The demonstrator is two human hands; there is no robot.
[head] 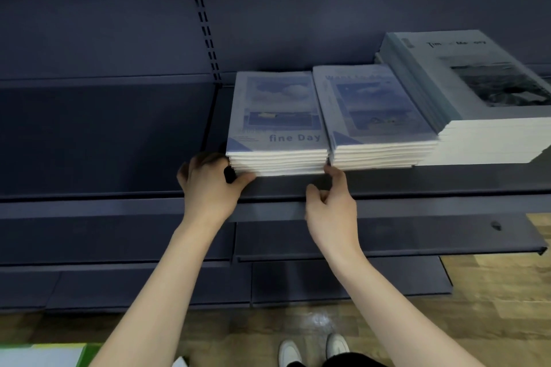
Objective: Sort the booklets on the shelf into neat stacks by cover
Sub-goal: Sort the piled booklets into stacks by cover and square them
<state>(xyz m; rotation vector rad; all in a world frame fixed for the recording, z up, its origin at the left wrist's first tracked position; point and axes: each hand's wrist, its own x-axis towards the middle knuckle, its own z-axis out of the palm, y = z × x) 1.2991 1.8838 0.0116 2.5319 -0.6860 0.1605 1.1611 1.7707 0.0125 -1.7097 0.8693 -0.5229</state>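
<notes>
Here, your left hand (pixel 208 179) gripped the near-left corner of the "fine Day" stack (pixel 278 128); your right hand (pixel 331 199), fingers loosely curled around nothing, touched its near-right corner.

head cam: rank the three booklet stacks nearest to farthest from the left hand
1. "fine Day" stack: left hand grips its front left corner.
2. middle blue-cover stack: next to the right, touching the first.
3. tall grey "Time" stack: far right, highest.

Grey stack (pixel 489 116) is cropped at the right edge; its cover title is blurred, possibly "Time Memory".
</notes>
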